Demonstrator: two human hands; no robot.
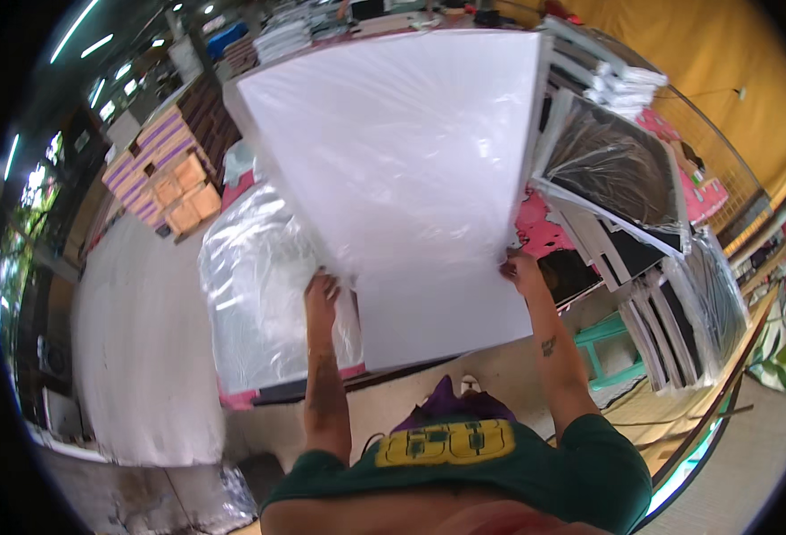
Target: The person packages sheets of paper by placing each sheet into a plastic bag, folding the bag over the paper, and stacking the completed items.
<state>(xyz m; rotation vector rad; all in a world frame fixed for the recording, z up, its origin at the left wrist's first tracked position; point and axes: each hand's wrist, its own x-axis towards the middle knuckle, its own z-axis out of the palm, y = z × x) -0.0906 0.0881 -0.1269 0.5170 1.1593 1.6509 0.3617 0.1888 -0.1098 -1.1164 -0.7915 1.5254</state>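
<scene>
Right now both my hands are up on a big white board that is sleeved in clear plastic film. It stands tilted up off the desk, its lower edge near me and its top leaning away toward the far end of the room. My left hand has its grip pinched on the loose plastic at the board's lower left edge, fingers curled into the film. My right hand grips the lower right side, fingers closed on the edge where film and board meet.

Just left of the board, touching it, lies a crumpled clear plastic bag spread over the desk. To the right, more boards in plastic sleeves lean against one another, dark faces showing through the film, with a pink surface beneath them. Further right, another row of wrapped boards stands on edge, and a green stool sits on the floor beside my right forearm. Well apart on the left, stacked cartons in orange and purple stand on the floor.
</scene>
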